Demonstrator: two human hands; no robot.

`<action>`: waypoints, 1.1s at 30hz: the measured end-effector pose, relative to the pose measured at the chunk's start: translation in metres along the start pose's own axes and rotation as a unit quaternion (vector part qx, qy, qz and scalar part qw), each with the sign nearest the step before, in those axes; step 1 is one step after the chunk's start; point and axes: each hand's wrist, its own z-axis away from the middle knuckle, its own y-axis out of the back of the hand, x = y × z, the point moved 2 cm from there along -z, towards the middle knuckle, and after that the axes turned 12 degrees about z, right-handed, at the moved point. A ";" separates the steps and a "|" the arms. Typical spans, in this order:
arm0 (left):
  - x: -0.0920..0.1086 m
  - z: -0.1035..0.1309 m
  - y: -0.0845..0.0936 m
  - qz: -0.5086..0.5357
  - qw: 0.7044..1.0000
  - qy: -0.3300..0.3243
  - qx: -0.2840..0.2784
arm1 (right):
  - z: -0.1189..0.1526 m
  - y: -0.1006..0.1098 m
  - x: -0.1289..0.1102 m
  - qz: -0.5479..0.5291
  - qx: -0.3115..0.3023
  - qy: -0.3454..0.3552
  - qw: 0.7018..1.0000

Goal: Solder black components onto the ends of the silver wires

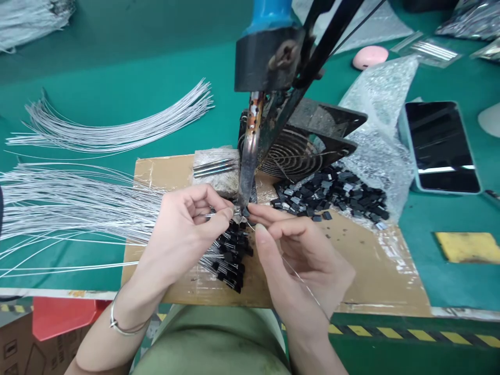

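Note:
A soldering iron point(253, 140) with a blue handle hangs tip down from a dark arm. Left of the tip, my left hand point(191, 224) pinches what looks like a thin white cable at its end, mostly hidden by the fingers. On the other side my right hand point(304, 255) grips a thin solder wire point(299, 276) between thumb and fingers, and its tail runs down across the palm. Both sets of fingertips nearly meet under the tip, where a small black piece point(245, 212) shows. Below them lies a bundle of cables with black ends point(230, 260).
Long white cables point(78, 203) spread left, with another bundle point(128, 130) behind. A black fan point(300, 148) stands behind the iron. Loose black pieces point(336, 192) are heaped on the cardboard point(375, 281). Right are bubble wrap point(383, 125), a phone point(441, 146) and a yellow sponge point(469, 247).

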 end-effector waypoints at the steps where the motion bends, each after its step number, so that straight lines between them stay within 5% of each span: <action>1: 0.000 0.000 0.000 0.001 1.000 -0.001 0.000 | 0.000 0.000 0.000 0.002 -0.002 0.002 1.000; 33: 0.000 0.000 -0.001 -0.003 1.000 0.004 -0.001 | -0.001 0.002 0.000 0.020 0.000 0.009 1.000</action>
